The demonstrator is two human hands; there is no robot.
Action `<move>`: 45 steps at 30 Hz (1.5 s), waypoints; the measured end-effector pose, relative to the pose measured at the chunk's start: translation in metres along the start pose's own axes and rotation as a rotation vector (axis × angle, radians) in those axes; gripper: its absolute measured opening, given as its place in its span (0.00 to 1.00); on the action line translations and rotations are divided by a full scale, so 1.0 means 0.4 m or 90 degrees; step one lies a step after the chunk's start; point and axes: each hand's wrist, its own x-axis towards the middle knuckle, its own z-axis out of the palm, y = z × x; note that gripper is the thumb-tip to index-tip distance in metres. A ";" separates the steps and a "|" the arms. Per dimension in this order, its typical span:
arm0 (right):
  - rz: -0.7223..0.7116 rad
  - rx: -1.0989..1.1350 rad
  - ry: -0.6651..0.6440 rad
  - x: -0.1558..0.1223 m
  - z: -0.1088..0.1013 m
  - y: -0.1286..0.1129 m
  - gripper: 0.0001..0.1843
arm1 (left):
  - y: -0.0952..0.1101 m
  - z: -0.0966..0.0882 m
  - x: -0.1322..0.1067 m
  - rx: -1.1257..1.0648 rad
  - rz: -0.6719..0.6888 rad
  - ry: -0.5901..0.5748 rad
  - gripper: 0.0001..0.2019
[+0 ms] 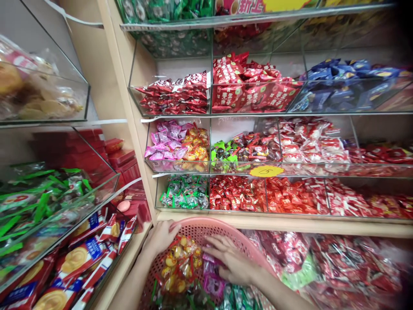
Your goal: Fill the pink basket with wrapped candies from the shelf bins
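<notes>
A pink perforated plastic basket (222, 224) stands below the shelves, its far rim close to the shelf edge. My left hand (163, 237) grips the basket's left rim, with fingertips over the inner side. Inside the basket, my right hand (228, 259) is spread above the candies, fingers apart and holding nothing I can see. Beneath and beside it lie yellow wrapped candies (180, 265), purple packets (213, 282) and green packets (238, 297). The near side of the basket is cut off by the frame.
Glass-fronted shelves ahead hold red packets (251, 88), blue packets (345, 86), purple candies (169, 140) and green candies (185, 192). A yellow price tag (267, 171) hangs on one edge. Biscuit packs (80, 256) fill a bin at left. Bagged candies (351, 262) lie at right.
</notes>
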 end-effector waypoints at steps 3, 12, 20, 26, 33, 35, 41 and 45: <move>-0.019 0.010 -0.013 -0.001 -0.004 -0.013 0.41 | 0.002 -0.003 -0.001 -0.001 -0.001 0.007 0.20; -0.020 0.059 0.111 -0.001 -0.049 -0.035 0.20 | -0.002 0.001 -0.005 0.003 -0.004 0.015 0.19; -0.236 -0.059 0.374 0.105 -0.333 -0.190 0.19 | -0.017 0.015 -0.001 0.015 0.009 0.039 0.20; -0.124 -0.180 0.492 0.291 -0.529 -0.246 0.19 | -0.019 0.012 -0.015 0.020 0.001 0.048 0.21; 0.096 -0.309 0.491 0.397 -0.567 -0.264 0.22 | -0.024 0.017 -0.017 0.032 -0.003 0.057 0.22; 0.120 -0.325 0.488 0.403 -0.563 -0.271 0.23 | -0.022 0.014 -0.018 0.027 0.002 0.057 0.22; 0.128 -0.239 0.477 0.413 -0.552 -0.270 0.20 | -0.014 0.003 -0.022 0.025 0.004 0.052 0.21; 0.061 -0.153 0.527 0.421 -0.550 -0.256 0.21 | -0.010 0.001 -0.022 0.026 0.001 0.042 0.21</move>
